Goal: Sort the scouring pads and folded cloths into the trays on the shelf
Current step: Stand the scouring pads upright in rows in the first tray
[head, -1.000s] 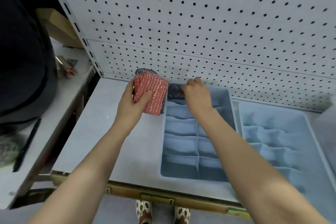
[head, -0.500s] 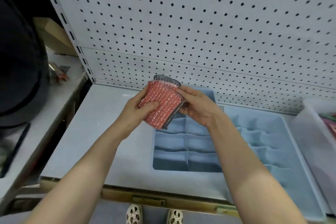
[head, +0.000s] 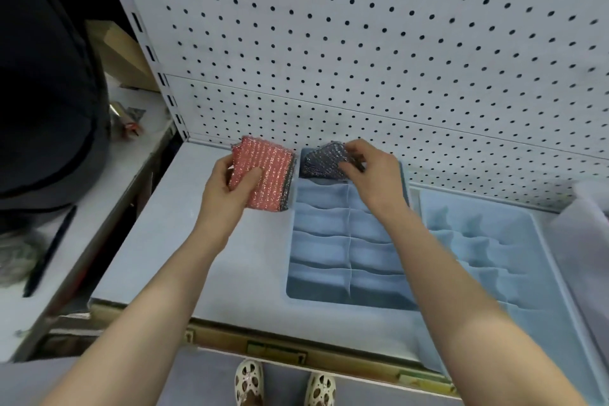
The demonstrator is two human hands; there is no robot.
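Her left hand point(head: 227, 188) clutches the red scouring-pad stack point(head: 260, 181) as supply, while her right hand point(head: 372, 175) pinches a dark scouring pad point(head: 321, 163) into the blue divided tray's point(head: 346, 301) top-left slot.

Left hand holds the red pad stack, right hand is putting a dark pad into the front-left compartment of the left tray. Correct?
Not quite. In the head view the right hand puts the dark pad into the back-left compartment of the left tray, by the pegboard. The left hand does hold the red pad stack.

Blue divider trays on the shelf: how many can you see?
2: the left tray under the right hand, and the right tray beside it, partly cut off by the picture's edge.
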